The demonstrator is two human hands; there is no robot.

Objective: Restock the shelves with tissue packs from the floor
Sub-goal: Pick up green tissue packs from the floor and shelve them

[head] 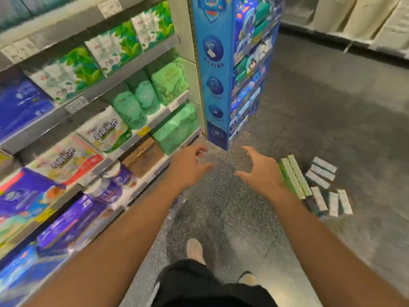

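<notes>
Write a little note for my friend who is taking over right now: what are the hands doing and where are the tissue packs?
Left hand: open, holding nothing, near the shelves.
Right hand: open, holding nothing, beside the green packs.
Tissue packs: the green ones and a few pale packs lie on the floor at right.
Done: cannot tell; the shelves already look mostly stocked.
Left: pick up the floor packs and shelve them.

Shelf labels (76,104) blurred, unreadable

Shelves (93,94) of stocked packs stand left of the left hand (188,167), while tissue packs (318,185) lie on the floor (332,111) just right of the right hand (262,171).
</notes>
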